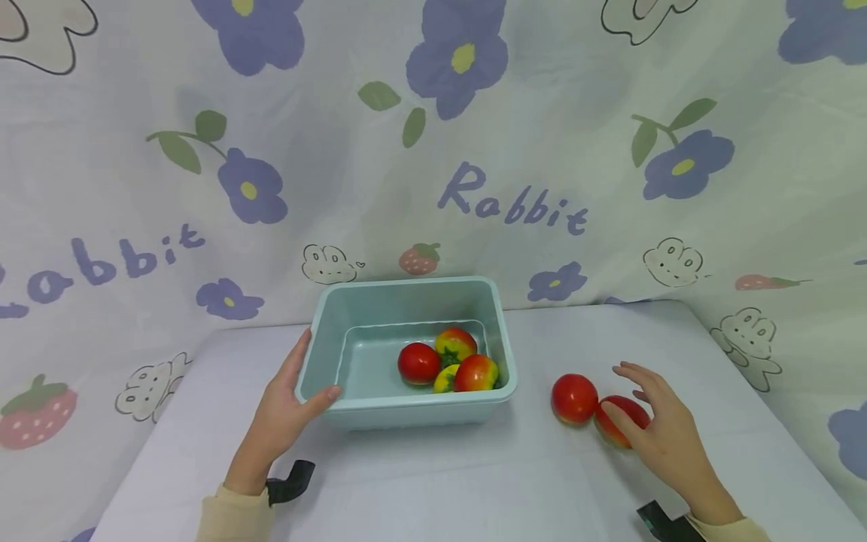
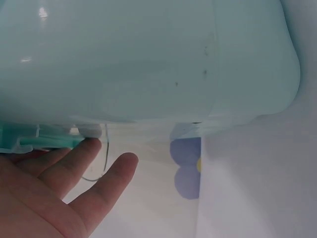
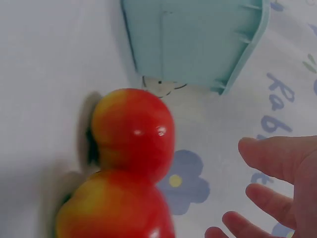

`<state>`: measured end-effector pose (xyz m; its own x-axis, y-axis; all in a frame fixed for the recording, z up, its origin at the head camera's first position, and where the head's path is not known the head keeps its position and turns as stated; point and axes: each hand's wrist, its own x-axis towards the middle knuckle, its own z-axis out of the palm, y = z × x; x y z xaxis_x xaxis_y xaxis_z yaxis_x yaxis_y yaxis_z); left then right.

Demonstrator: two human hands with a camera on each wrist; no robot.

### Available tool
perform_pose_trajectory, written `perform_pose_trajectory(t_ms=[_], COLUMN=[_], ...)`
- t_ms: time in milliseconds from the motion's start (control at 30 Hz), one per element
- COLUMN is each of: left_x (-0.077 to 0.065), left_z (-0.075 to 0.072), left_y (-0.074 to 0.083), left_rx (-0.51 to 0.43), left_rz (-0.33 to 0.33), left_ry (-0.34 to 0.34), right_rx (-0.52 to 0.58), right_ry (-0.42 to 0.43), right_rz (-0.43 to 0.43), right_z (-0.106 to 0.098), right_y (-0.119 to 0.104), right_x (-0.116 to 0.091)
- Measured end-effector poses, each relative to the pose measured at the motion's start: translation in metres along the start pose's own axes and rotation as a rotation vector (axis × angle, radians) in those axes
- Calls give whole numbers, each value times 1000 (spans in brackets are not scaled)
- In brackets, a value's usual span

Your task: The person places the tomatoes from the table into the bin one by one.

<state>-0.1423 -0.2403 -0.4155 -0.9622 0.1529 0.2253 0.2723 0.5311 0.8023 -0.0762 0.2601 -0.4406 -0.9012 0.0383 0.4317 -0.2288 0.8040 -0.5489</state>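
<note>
My left hand [image 1: 281, 410] rests at the near left corner of a pale blue-green plastic bin [image 1: 406, 403]. Its thumb lies over the rim, and the fingers extend along the outer side. In the left wrist view, straight fingers [image 2: 111, 183] show just under the rim. Several red and yellow tomatoes [image 1: 418, 363] lie in the bin's right half. Two more tomatoes sit side by side on the table: a red one [image 1: 574, 399] and, nearer my right hand [image 1: 667, 433], a red-yellow one [image 1: 622, 420]. The right hand hovers over that one with fingers spread, holding nothing.
A white cloth covers the table [image 1: 433, 482]. Behind it hangs a curtain [image 1: 352, 173] printed with flowers, rabbits and lettering, close to the bin's back. Dark straps [image 1: 291, 482] sit at both wrists.
</note>
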Motion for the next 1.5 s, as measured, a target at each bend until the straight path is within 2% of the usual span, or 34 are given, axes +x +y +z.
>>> perform_pose_trajectory(t_ms=[133,300,433,767,900,1133,1500], left_x=[0,0,0,0,0,-1,0], left_z=[0,-1,-1,1,0,0,-1], left_y=[1,0,-1,1,1,0,-2], left_rx=[2,1,-15,-9,-10,-10,11], left_rz=[-4,-5,-10,-10,-10,-2,8], left_ry=[3,3,1,5,7,11,9], right_rx=[-32,-45,-23,-12,11,59,42], right_ry=[-18,-30,-57,-187,-225,-329,-339], right_rz=[63,95,136,270,286,381,360], right_z=[-1,-2,-1,-4,-4,-3,-1], right_y=[6,15,20,35,41,45,47], right_x=[-6,-11,-15,-28,-30,-29,-30])
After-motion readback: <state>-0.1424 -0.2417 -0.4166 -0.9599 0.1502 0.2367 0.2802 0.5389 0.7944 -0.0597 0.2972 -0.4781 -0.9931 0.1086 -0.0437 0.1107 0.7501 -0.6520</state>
